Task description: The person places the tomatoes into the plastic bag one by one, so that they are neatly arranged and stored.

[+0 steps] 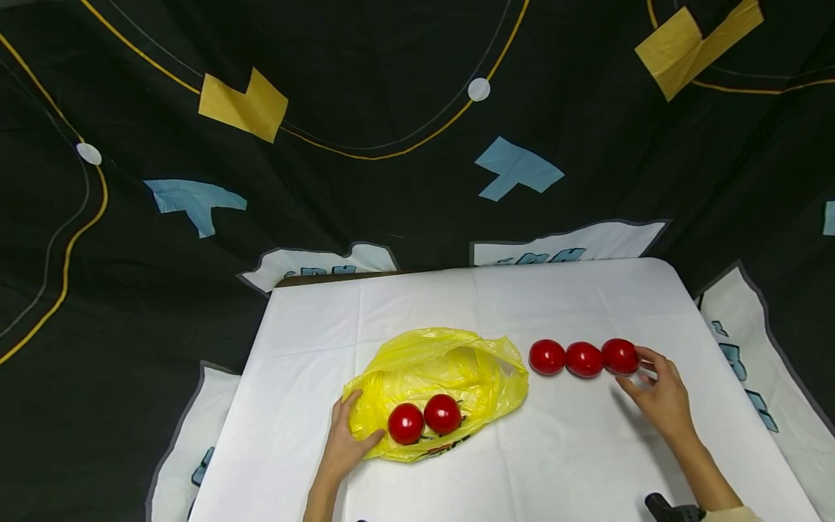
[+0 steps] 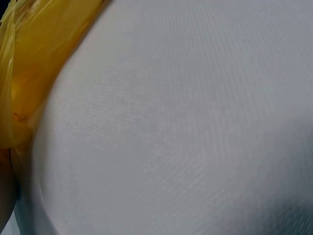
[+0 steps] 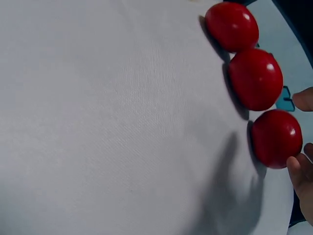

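Observation:
A crumpled yellow plastic bag (image 1: 457, 362) lies on the white-covered table. My left hand (image 1: 342, 438) holds its left edge, thumb toward the front and fingers at the rim; in the left wrist view the bag (image 2: 54, 44) hides most of that hand. Two red tomatoes (image 1: 406, 423) rest side by side against the yellow plastic, close to the left thumb. Right of the bag, three more tomatoes (image 1: 583, 359) stand in a touching row. My right hand (image 1: 662, 399) is at the rightmost tomato (image 3: 277, 139), one fingertip touching its side and another finger apart from it.
White cloth (image 1: 561, 449) covers the table, whose far edge meets a dark hanging cloth (image 1: 391, 196) with yellow and blue shapes. A black object (image 1: 672, 510) shows at the right wrist. The right hand's shadow falls across the cloth.

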Available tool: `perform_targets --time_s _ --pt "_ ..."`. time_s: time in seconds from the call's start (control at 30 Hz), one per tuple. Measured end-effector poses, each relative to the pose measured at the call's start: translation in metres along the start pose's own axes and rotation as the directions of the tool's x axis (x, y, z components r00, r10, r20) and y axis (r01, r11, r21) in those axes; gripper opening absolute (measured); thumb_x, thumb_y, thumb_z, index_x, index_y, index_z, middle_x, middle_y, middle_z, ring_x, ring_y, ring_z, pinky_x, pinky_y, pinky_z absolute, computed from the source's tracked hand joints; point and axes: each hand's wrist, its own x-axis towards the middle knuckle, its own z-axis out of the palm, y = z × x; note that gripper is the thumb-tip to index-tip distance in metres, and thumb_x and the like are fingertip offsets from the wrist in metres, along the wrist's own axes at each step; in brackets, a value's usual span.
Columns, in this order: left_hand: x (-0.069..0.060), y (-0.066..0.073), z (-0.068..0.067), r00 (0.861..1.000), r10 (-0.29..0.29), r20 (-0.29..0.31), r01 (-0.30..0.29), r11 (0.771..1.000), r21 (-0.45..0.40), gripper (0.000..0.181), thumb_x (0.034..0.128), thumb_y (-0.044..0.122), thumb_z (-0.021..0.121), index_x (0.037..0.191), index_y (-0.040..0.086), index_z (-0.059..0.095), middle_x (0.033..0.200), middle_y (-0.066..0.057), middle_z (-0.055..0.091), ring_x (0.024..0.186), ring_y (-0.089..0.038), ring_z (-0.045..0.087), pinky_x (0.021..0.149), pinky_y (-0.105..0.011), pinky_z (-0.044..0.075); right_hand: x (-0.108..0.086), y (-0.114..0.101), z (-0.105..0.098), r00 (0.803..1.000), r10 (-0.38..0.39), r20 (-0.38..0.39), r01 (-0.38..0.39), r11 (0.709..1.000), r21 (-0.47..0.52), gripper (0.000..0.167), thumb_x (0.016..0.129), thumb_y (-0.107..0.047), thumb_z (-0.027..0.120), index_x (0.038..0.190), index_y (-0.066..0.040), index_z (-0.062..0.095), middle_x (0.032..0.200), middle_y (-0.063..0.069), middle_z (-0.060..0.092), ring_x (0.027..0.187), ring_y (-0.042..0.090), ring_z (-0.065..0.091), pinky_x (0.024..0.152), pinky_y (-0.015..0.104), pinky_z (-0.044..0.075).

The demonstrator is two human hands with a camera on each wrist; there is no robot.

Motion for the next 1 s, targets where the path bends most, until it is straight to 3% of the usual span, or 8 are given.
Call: perform_targets --time_s 0.2,0.47,0.53,0.6,0.7,1.0 --pt "0.001 -0.001 0.000 1.000 0.004 -0.003 -0.004 1.000 0.010 0.091 0.0684 0.033 0.084 0.143 0.023 0.034 0.146 -0.011 0.025 0.135 -0.038 0.027 0.105 -0.063 0.024 0.007 0.006 -0.002 0.998 0.057 0.017 -0.057 0.998 -0.002 0.067 0.077 -0.007 0.077 0.134 0.001 0.043 0.125 0.025 0.043 0.109 0.042 0.049 0.074 -0.004 0.035" --pt "0.000 0.001 -0.001 1.000 -0.010 -0.001 0.010 1.000 0.005 0.091 0.0684 0.033 0.084 0.143 0.022 0.034 0.146 -0.012 0.025 0.135 -0.038 0.027 0.106 -0.062 0.024 0.011 0.012 -0.001 0.985 0.139 0.100 -0.139 0.990 -0.005 0.071 0.082 -0.018 0.074 0.139 0.002 0.037 0.130 0.029 0.038 0.111 0.046 0.049 0.067 -0.001 0.036" --pt "0.000 0.001 -0.001 1.000 -0.015 -0.001 0.015 1.000 0.009 0.091 0.0683 0.033 0.084 0.143 0.022 0.034 0.146 -0.012 0.025 0.135 -0.038 0.027 0.106 -0.062 0.024 0.011 0.014 0.001 0.981 0.153 0.119 -0.154 0.988 -0.007 0.072 0.083 -0.020 0.073 0.139 0.003 0.035 0.130 0.030 0.038 0.112 0.047 0.048 0.074 0.007 0.046" --pt "0.000 0.001 0.000 1.000 -0.018 -0.002 0.018 1.000 0.016 0.091 0.0683 0.034 0.084 0.143 0.022 0.034 0.146 -0.012 0.025 0.135 -0.038 0.027 0.106 -0.062 0.024 0.012 0.016 0.002 0.977 0.167 0.134 -0.167 0.986 -0.015 0.073 0.084 -0.022 0.072 0.140 0.003 0.033 0.131 0.031 0.038 0.113 0.047 0.048 0.079 0.022 0.053" --pt "0.001 0.000 -0.001 1.000 -0.015 -0.002 0.015 1.000 0.024 0.090 0.0687 0.034 0.084 0.143 0.022 0.034 0.146 -0.012 0.025 0.135 -0.039 0.027 0.105 -0.063 0.024 0.013 0.018 0.004 0.972 0.185 0.148 -0.184 0.983 -0.021 0.075 0.085 -0.024 0.072 0.142 0.003 0.031 0.131 0.031 0.037 0.114 0.048 0.047 0.084 0.048 0.047" --pt "0.000 0.001 0.000 1.000 -0.010 -0.004 0.010 1.000 0.015 0.091 0.0681 0.035 0.084 0.143 0.022 0.034 0.147 -0.011 0.025 0.136 -0.039 0.027 0.105 -0.063 0.024 0.017 0.019 0.009 0.964 0.208 0.166 -0.210 0.978 -0.001 0.079 0.085 -0.023 0.072 0.144 0.004 0.026 0.133 0.033 0.035 0.118 0.051 0.042 0.090 0.055 0.043"
